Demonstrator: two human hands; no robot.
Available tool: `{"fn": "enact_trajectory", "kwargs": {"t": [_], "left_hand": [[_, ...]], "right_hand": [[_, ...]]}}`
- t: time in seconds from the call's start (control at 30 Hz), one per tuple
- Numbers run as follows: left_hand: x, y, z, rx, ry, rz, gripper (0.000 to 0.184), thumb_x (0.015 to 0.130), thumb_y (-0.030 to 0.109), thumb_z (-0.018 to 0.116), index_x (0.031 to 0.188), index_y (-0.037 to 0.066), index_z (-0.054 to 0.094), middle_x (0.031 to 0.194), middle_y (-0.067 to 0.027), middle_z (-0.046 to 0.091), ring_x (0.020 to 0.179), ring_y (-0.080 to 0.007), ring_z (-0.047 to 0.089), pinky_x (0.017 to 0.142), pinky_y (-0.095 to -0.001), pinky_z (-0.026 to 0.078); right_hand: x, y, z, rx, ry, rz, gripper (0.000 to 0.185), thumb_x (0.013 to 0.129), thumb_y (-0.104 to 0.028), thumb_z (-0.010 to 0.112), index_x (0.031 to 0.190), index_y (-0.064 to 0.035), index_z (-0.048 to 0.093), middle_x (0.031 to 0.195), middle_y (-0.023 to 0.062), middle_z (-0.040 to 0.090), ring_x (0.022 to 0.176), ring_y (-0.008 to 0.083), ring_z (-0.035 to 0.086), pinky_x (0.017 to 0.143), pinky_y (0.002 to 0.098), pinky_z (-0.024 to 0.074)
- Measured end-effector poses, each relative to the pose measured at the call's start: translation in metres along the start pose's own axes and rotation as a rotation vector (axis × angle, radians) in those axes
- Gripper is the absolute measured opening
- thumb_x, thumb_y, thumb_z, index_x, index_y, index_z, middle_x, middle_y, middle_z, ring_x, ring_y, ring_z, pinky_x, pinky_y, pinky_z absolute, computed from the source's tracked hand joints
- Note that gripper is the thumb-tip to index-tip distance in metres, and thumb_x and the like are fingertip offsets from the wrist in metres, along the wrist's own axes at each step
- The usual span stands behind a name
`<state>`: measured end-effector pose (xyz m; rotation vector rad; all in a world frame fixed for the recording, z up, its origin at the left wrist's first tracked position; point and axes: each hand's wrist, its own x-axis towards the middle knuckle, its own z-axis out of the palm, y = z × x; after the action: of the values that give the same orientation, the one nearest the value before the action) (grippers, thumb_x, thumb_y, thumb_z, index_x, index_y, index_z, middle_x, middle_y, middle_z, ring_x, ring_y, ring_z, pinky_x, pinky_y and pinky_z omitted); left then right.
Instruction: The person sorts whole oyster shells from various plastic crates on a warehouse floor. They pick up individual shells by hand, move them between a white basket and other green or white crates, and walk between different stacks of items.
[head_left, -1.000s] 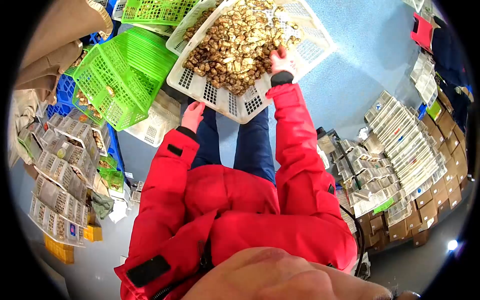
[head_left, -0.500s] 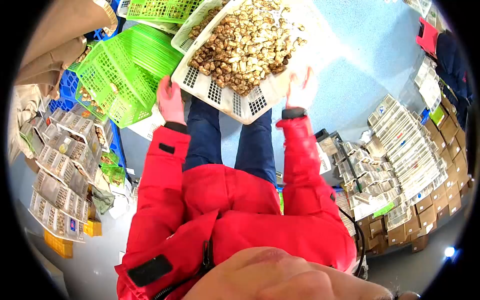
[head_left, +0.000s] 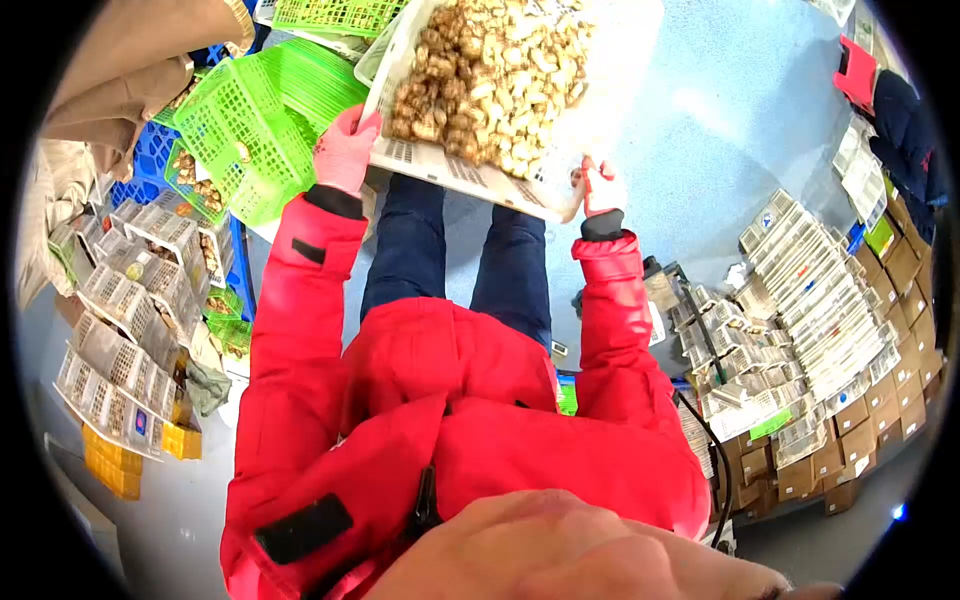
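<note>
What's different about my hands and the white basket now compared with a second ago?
Your right hand left the brown pieces and came back toward you to the white basket's near right corner. Your left hand moved outward and forward to its left corner; both now appear to grip it. The basket's near edge has shifted slightly away from you. The green basket stayed tilted at left.

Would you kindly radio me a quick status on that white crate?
Left hand, right hand gripping white crate, one each side. Brown mushrooms heaped inside. Green basket close beside left hand.
</note>
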<state>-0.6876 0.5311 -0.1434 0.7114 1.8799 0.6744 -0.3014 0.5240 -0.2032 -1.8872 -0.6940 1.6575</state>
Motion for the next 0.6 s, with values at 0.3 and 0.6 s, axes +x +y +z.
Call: {"fn": "enact_trajectory", "kwargs": {"t": [0.3, 0.6], "left_hand": [[-0.037, -0.042, 0.005, -0.063, 0.15, -0.133, 0.029, 0.082, 0.022, 0.06, 0.101, 0.0, 0.06, 0.084, -0.0061, 0.064, 0.076, -0.0117, 0.057, 0.07, -0.0257, 0.044], [-0.043, -0.054, 0.011, -0.17, 0.252, -0.037, 0.025, 0.081, 0.018, 0.06, 0.1, 0.002, 0.061, 0.084, -0.006, 0.064, 0.076, -0.0125, 0.059, 0.07, -0.0269, 0.045]], "right_hand": [[-0.005, -0.018, 0.034, -0.049, 0.106, -0.063, 0.011, 0.083, -0.014, 0.058, 0.078, -0.0044, 0.055, 0.062, -0.0003, 0.053, 0.05, 0.0083, 0.045, 0.047, 0.024, 0.0366], [-0.007, -0.019, 0.033, -0.126, 0.22, -0.191, 0.015, 0.081, -0.017, 0.061, 0.082, -0.0026, 0.059, 0.059, -0.0025, 0.051, 0.05, 0.0063, 0.042, 0.048, 0.0222, 0.0341]]}}
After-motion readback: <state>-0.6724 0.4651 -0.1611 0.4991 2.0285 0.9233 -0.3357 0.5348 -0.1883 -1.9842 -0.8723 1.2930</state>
